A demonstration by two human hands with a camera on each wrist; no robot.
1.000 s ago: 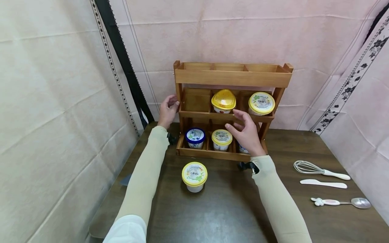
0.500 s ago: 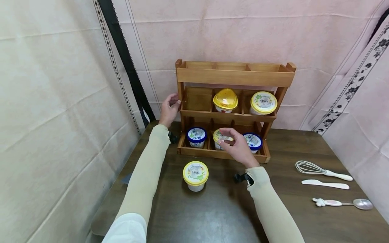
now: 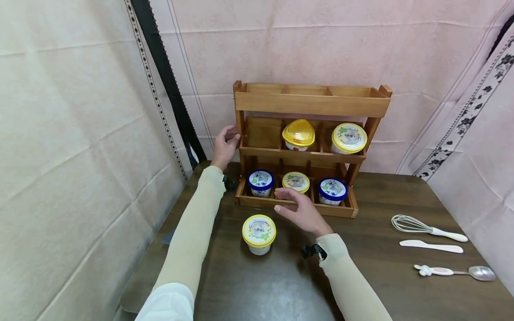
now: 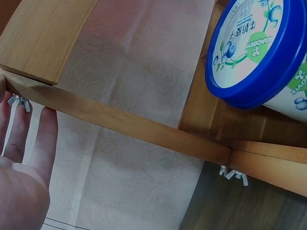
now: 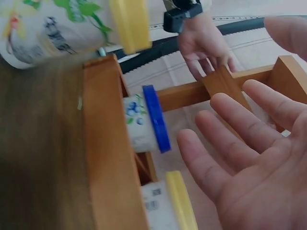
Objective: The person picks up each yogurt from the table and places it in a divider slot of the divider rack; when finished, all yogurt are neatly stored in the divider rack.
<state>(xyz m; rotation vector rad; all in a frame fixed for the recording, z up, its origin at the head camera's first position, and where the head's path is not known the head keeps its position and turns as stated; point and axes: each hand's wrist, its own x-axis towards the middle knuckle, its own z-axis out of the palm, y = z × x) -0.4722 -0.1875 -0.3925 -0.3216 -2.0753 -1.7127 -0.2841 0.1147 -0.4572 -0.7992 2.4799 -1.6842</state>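
My left hand is at the left side post of a three-tier wooden rack, holding it with fingers and thumb by a wing nut. My right hand holds nothing, its fingers spread in front of the bottom shelf. Left of those fingertips, a yellow-lidded tub stands upright on the table. On the bottom shelf are a blue-lidded tub, a yellow-lidded tub partly behind the right hand, and another blue-lidded tub.
The middle shelf bears a tub with a domed yellow lid and a flat yellow-lidded tub. To the right on the table lie a whisk, a white knife and a spoon. Fabric curtains enclose the table.
My right hand has come down and left from the middle shelf, past the bottom shelf, toward the tub on the table. The right blue-lidded tub is uncovered. The left hand stays at the rack.
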